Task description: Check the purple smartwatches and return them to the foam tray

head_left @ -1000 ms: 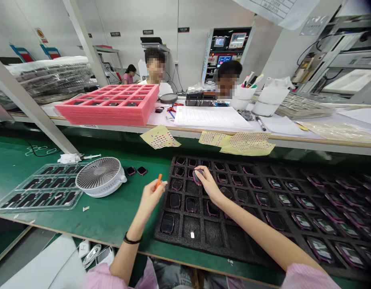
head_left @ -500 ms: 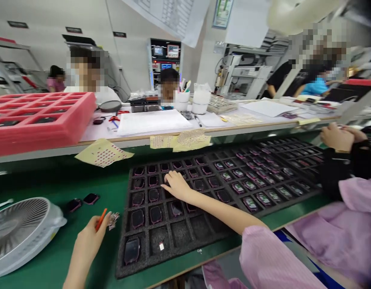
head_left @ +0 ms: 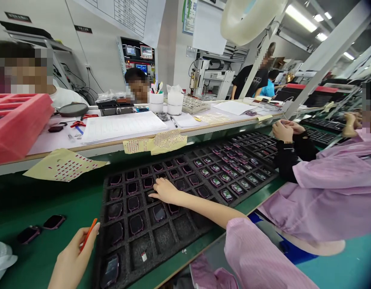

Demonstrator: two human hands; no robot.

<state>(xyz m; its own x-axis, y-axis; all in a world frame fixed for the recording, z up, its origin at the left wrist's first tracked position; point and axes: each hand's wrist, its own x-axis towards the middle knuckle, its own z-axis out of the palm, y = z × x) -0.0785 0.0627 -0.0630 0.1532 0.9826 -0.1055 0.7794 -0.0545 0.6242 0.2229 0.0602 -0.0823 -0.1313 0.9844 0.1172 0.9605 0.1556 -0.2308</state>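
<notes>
My left hand (head_left: 72, 255) is closed around a slim orange stick (head_left: 89, 234), whose kind I cannot make out, beside the left edge of a black foam tray (head_left: 98, 257). My right hand (head_left: 167, 192) reaches across the tray, thumb and fingers apart, low over its compartments. The fingertips are right by a dark watch (head_left: 151, 198) that is partly hidden; whether they touch it is unclear. Dark-screened watches with purplish frames, such as one watch (head_left: 136, 224), fill many compartments. A small white-and-red piece (head_left: 143, 256) lies in a front compartment.
Two watches (head_left: 54, 221) lie on the green mat (head_left: 73, 204) at left, near a pale fan (head_left: 1, 261) cut by the frame. A shelf edge (head_left: 113, 150) with yellow sticker sheets (head_left: 169, 141) runs behind the tray. At right, a co-worker's hands (head_left: 286, 130) are above the trays.
The view has swung right, so most things sit further left. My right hand remains over the tray. The crumpled bits by my left hand no longer show; the orange stick is still held.
</notes>
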